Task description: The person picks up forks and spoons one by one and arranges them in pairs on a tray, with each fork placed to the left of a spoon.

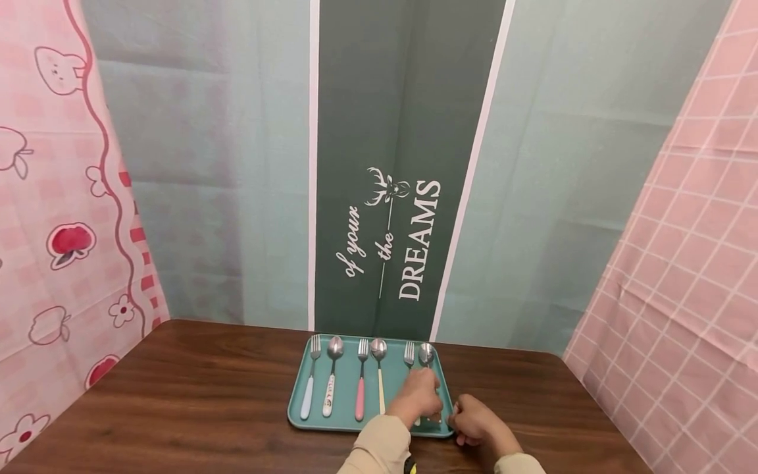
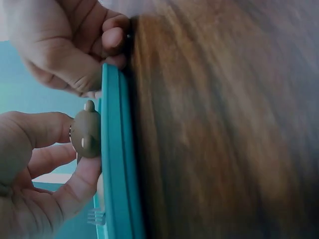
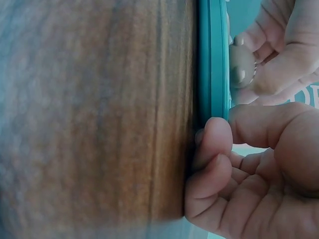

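Observation:
A teal tray (image 1: 343, 423) on the table holds forks and spoons in a row. My left hand (image 1: 419, 395) reaches over its right side and covers the handles of the rightmost fork (image 1: 409, 353) and spoon (image 1: 426, 355). In the left wrist view, that hand (image 2: 40, 174) pinches a brown bear-head handle end (image 2: 85, 132), close inside the tray rim; the head view lines it up with the spoon. My right hand (image 1: 476, 421) is at the tray's near right corner. Its thumb and curled fingers (image 3: 219, 130) pinch the rim there, seen in the right wrist view.
Left of my hands lie a blue-handled fork (image 1: 307, 398), a white patterned spoon (image 1: 328, 396), a pink-handled fork (image 1: 360, 398) and a yellow-handled spoon (image 1: 381, 388). The brown wooden table (image 1: 207, 395) meets a curtain (image 1: 373, 99) behind, with pink cloths at both sides.

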Tool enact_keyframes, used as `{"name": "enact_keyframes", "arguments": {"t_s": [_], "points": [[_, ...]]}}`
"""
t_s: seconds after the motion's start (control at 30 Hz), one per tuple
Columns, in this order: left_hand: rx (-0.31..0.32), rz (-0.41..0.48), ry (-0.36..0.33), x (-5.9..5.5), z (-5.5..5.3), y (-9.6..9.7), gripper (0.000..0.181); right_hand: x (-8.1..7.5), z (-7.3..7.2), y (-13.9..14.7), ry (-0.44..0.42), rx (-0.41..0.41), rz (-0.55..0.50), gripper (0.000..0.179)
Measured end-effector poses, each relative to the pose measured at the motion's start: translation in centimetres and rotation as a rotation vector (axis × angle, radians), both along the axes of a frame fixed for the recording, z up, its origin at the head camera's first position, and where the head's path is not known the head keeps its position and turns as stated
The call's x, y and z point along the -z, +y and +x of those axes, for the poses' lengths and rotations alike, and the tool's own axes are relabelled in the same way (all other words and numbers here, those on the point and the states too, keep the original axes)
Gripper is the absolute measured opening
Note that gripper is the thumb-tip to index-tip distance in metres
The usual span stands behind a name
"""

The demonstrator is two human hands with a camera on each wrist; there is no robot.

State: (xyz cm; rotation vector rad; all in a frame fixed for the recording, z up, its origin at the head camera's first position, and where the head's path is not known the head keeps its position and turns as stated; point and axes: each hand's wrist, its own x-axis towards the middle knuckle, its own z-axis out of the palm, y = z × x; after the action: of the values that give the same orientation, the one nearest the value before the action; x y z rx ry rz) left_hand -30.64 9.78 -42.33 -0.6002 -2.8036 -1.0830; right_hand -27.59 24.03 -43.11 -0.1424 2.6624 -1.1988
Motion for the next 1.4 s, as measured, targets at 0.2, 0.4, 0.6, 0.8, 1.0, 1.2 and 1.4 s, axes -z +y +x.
{"name": "enact_keyframes", "arguments": {"t_s": [0.2,0.4,0.6,0.8,1.0,1.2,1.4], "points": [[-0.024,-0.008,-0.011,0.7,-0.2,0.7,0.046,-0.1,-0.2,0.0,-0.021,0.007,-0.007,0.016],[-0.043,-0.015,-0.027,0.6,-0.4,1.0,0.043,-0.2,-0.2,0.0,-0.037,0.005,0.014,0.015],[-0.055,-0.056,-0.021,0.4,-0.4,1.0,0.038,-0.2,-0.3,0.1,-0.034,-0.005,0.016,0.017],[-0.061,-0.105,-0.006,0.1,-0.2,1.0,0.028,0.0,-0.4,0.1,-0.024,-0.016,0.008,0.017],[-0.061,-0.105,-0.021,-0.2,0.1,1.0,0.027,-0.1,-0.3,0.1,-0.021,0.002,0.039,0.015],[-0.077,-0.105,-0.058,-0.3,0.1,1.1,0.024,-0.1,-0.2,0.1,-0.006,-0.002,0.037,0.013],[-0.062,-0.129,-0.047,-0.4,0.1,1.0,0.024,-0.1,-0.3,0.1,-0.025,0.006,0.043,0.013]]}}
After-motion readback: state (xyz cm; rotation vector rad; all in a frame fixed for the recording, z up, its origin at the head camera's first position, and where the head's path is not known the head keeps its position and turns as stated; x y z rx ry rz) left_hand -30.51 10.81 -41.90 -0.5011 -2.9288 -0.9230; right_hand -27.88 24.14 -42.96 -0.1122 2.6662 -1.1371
